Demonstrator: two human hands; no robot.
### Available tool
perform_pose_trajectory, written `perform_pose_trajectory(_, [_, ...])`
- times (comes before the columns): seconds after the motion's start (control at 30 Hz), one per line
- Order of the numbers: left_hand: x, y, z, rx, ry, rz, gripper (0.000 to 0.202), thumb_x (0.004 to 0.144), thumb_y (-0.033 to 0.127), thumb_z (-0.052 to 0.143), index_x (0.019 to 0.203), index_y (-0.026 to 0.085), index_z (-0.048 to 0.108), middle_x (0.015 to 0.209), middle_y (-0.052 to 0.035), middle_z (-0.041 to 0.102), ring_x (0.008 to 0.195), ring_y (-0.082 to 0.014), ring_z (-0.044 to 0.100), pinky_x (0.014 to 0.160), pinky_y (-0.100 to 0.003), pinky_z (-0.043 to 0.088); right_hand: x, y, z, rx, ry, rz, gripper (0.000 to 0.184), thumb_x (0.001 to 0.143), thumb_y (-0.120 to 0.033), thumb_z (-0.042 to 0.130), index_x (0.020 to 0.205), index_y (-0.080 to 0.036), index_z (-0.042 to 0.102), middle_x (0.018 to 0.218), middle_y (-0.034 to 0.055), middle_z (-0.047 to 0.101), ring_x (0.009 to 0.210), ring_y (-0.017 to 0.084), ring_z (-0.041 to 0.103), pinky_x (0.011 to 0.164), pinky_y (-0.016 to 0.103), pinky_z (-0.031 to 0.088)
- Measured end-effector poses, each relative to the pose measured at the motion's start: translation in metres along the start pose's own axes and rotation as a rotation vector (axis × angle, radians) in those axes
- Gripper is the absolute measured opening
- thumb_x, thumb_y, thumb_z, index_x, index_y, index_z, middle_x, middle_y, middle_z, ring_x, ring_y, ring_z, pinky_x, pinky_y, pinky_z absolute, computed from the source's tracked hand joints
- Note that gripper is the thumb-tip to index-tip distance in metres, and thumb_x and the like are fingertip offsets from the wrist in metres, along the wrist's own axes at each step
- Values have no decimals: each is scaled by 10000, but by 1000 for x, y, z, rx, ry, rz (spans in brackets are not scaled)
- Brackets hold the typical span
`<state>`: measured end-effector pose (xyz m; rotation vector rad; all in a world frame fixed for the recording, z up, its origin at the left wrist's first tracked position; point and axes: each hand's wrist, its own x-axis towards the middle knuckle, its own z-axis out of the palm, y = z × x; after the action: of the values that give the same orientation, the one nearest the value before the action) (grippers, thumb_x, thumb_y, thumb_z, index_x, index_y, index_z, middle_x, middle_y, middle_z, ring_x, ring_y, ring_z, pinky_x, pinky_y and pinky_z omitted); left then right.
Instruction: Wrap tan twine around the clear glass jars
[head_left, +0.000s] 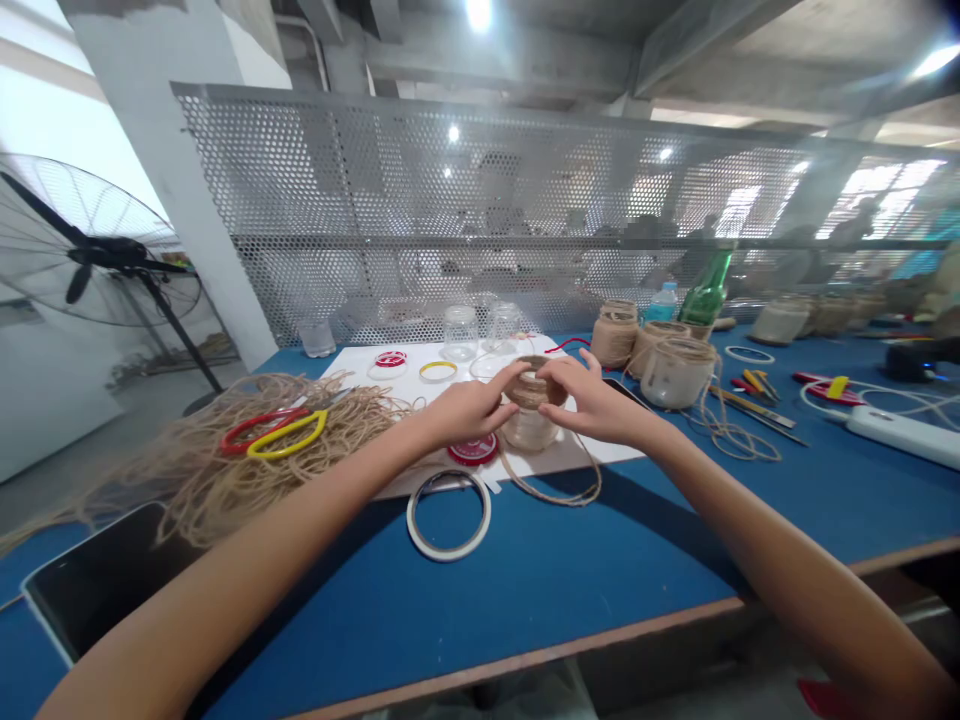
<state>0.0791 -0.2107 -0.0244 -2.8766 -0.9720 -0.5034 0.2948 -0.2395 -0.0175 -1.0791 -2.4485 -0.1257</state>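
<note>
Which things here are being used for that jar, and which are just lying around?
Being worked with: left hand, right hand, twine-wrapped glass jar, loose jute twine, red-and-yellow scissors.

Probably just lying about: black tablet, standing fan, green glass bottle, white power strip.

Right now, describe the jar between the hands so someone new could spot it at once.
On the blue workbench, find the white sheet. Near its front edge, the left hand and right hand hold a small glass jar between them. Twine wraps its upper part, with glass showing below, and unlike the bare jars behind it, it is the one being held.
</note>
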Motion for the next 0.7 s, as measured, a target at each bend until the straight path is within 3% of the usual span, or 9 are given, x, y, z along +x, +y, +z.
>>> perform_pose_trajectory(0.17, [-1, -14, -4, 14, -8, 28, 548, 906, 335, 356, 1388, 169, 157, 645, -4, 602, 562, -143, 542, 557, -228, 368, -1, 4, -1, 54, -24, -29, 233, 843, -294, 453, 1049, -185, 459, 864, 34, 544, 821, 183, 487, 881, 412, 298])
perform_pose_trajectory(0.37, [0, -16, 0, 59, 5, 16, 511, 921, 348, 358, 1380, 216, 177, 698, -29, 630, 591, -157, 571, 563, -234, 371, 0, 8, -4, 110, -42, -36, 251, 835, -312, 472, 1045, -173, 481, 865, 42, 543, 796, 178, 474, 821, 361, 358])
perform_pose_trajectory(0.53, [0, -12, 0, 78, 0, 30, 437, 918, 364, 362, 1313, 207, 257, 690, -18, 624, 575, -155, 564, 529, -223, 339, 1, 21, 2, 232, -28, -77, 340, 824, -369, 495, 1113, -194, 452, 1045, 71, 537, 852, 177, 499, 784, 328, 403])
perform_pose_trajectory(0.63, [-1, -8, -1, 145, 23, 18, 423, 915, 377, 364, 1290, 205, 273, 705, -20, 632, 578, -167, 569, 515, -228, 315, 0, 20, 3, 166, 21, -85, 332, 808, -319, 512, 1115, -206, 454, 1096, 69, 531, 948, 198, 496, 893, 386, 347])
perform_pose_trajectory(0.7, [-3, -4, 0, 177, 46, 7, 420, 919, 382, 352, 1289, 201, 274, 713, -26, 637, 590, -183, 577, 514, -238, 303, -2, 14, -1, 97, 49, -74, 316, 789, -256, 523, 1097, -207, 470, 1091, 64, 537, 1052, 231, 453, 972, 445, 246])
